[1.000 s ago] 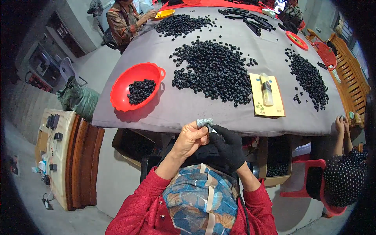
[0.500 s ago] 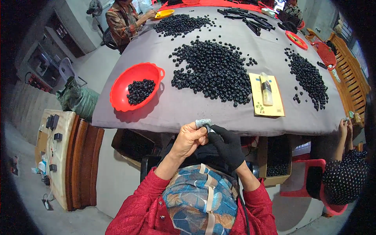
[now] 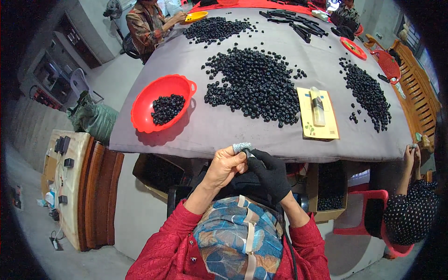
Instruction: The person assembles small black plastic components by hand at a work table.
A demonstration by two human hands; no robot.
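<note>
Small dark piece [image 3: 247, 151], shape mostly hidden, pinched in bare left hand [image 3: 225, 167], just left of black-gloved right hand [image 3: 270, 176]; right fingers curled, grip unclear.

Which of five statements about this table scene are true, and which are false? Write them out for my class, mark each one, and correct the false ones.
1. The right hand wears a black glove. True.
2. The large red bowl holds small black pieces. True.
3. The large red bowl stands to the right of that hand. False: it is to the left.
4. A translucent tube lies on a yellow booklet. True.
5. The right hand is inside the bowl. False: it is close beside the left hand.
</note>
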